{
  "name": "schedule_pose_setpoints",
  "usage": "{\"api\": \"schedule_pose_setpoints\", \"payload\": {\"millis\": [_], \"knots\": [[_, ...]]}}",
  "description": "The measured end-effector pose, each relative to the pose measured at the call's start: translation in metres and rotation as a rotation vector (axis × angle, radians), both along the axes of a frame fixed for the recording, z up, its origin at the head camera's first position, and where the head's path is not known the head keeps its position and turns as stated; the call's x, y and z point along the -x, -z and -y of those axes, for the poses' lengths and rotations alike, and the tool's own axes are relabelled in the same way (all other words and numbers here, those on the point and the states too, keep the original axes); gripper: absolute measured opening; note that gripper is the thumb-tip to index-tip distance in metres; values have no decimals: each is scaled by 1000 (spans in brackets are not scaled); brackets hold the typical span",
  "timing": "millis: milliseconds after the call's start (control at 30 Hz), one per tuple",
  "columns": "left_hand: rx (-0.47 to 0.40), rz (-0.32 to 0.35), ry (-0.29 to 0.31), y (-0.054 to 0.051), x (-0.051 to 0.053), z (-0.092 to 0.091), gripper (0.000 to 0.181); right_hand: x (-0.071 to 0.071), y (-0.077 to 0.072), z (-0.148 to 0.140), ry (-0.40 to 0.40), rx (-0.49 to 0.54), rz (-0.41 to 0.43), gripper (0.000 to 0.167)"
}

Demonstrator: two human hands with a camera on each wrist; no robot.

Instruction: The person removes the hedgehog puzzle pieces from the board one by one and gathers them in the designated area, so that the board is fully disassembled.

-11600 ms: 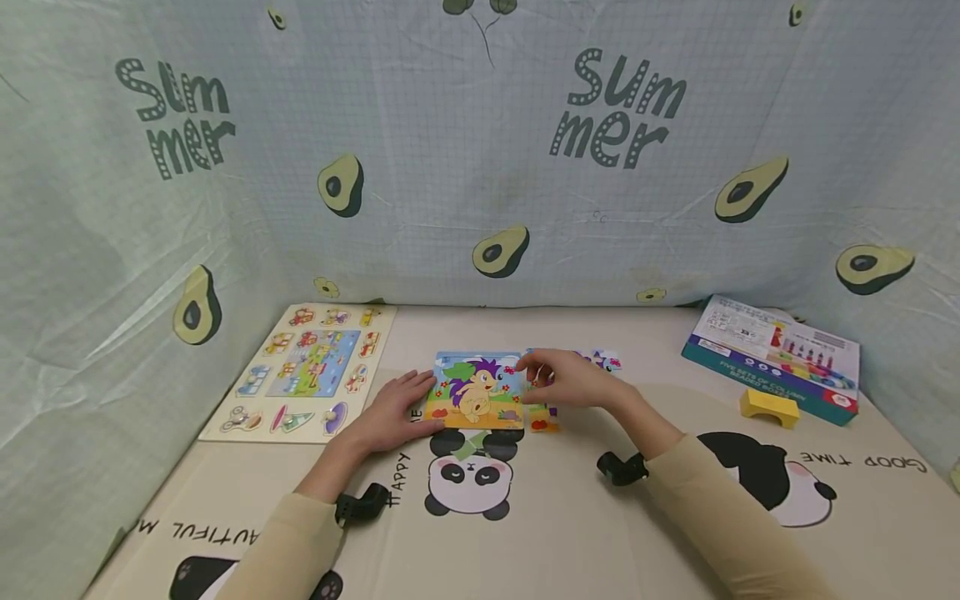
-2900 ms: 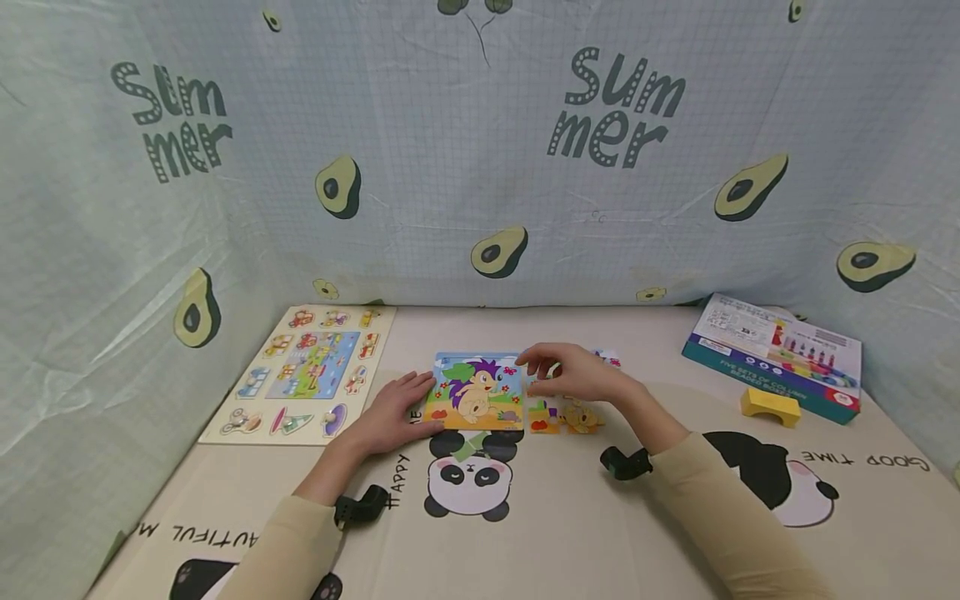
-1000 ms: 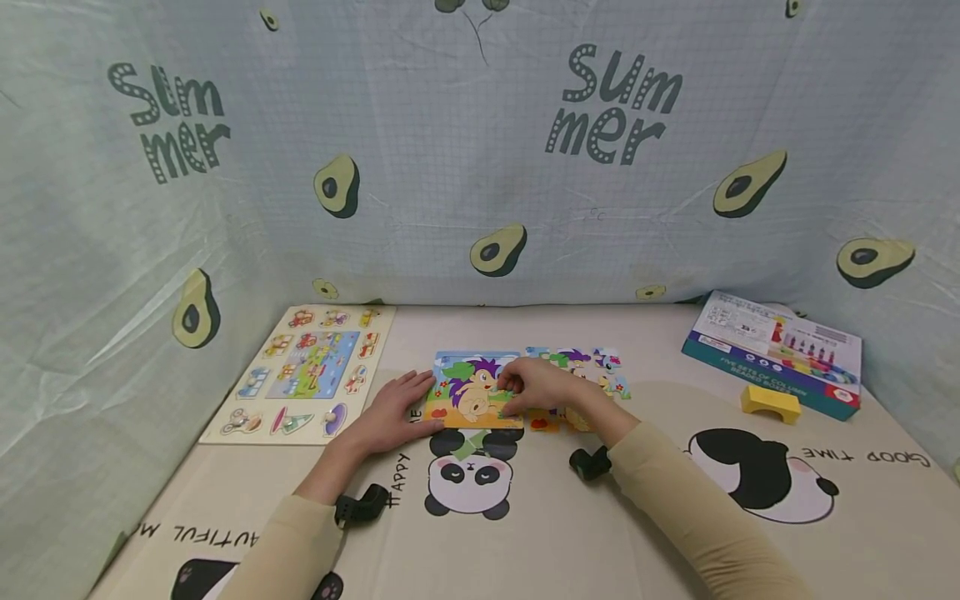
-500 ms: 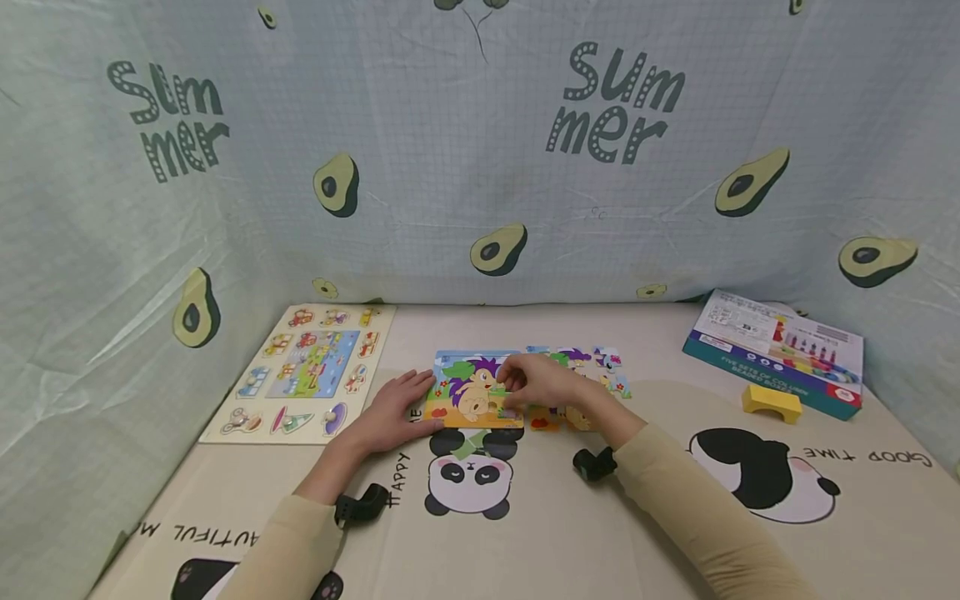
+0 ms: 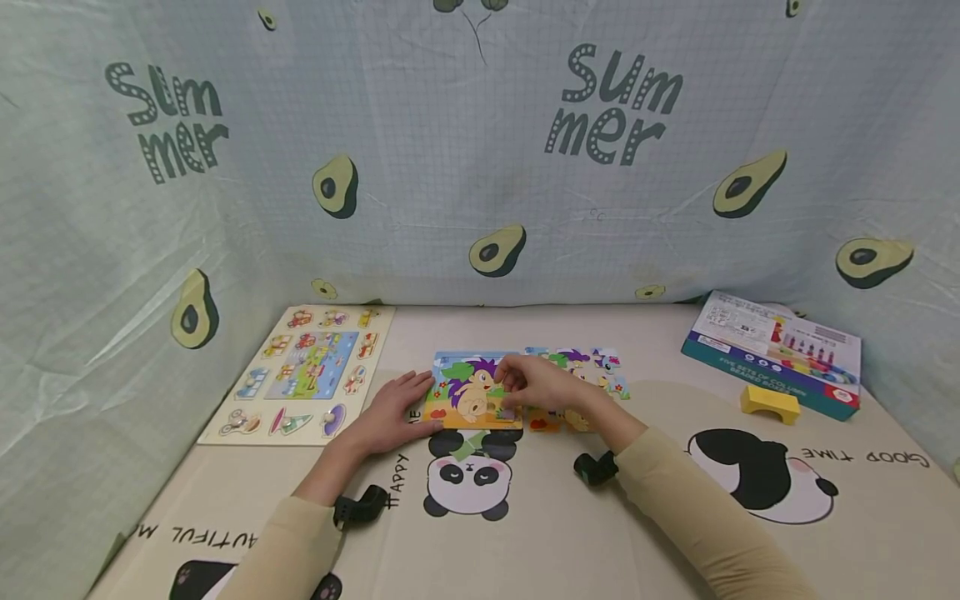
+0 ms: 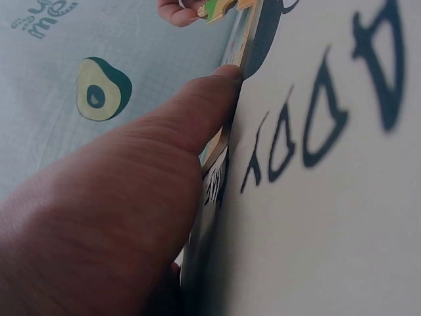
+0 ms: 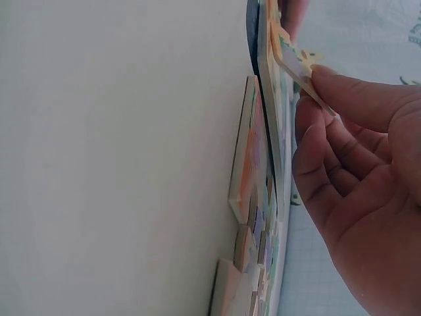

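Observation:
The hedgehog jigsaw board [image 5: 474, 393] lies flat on the table in the head view. My left hand [image 5: 390, 412] rests at its left edge, fingers straight; in the left wrist view the left thumb [image 6: 214, 89] touches the board's edge. Over the board's right part, my right hand [image 5: 542, 387] pinches a jigsaw piece [image 7: 297, 68] between thumb and fingers. The right wrist view has this piece tilted, its lower end near or on the board; contact is unclear. Right of the board lie several loose jigsaw pieces [image 5: 573, 359], partly hidden by the right hand.
A wooden peg puzzle board [image 5: 225, 410] lies at the far left. To the right are a yellow arch block [image 5: 771, 404] and a cardboard box [image 5: 780, 350]. The printed tablecloth [image 5: 480, 550] carries panda pictures; a patterned curtain [image 5: 420, 125] hangs behind and at the sides.
Since the earliest frame, a yellow piece has joined the lower part of the loose group. From there my right hand has moved left over the board. The left hand stays put.

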State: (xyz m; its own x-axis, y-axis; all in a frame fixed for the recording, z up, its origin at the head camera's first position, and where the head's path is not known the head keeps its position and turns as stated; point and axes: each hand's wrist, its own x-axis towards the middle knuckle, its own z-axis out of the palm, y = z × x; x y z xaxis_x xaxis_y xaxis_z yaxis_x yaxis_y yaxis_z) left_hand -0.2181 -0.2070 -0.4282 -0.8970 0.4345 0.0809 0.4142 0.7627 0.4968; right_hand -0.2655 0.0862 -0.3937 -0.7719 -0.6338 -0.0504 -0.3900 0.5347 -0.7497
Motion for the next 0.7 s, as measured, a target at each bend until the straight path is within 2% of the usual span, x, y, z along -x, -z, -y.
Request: {"api": "schedule_pose_setpoints", "payload": {"millis": [200, 467, 700], "knots": [[0, 2, -3, 1, 0, 0, 82, 1, 0, 0, -1, 9, -7, 26], [-8, 4, -3, 1, 0, 0, 82, 0, -9, -7, -8, 39, 16, 24], [-3, 1, -6, 1, 0, 0, 82, -4, -16, -24, -45, 32, -38, 24]]}}
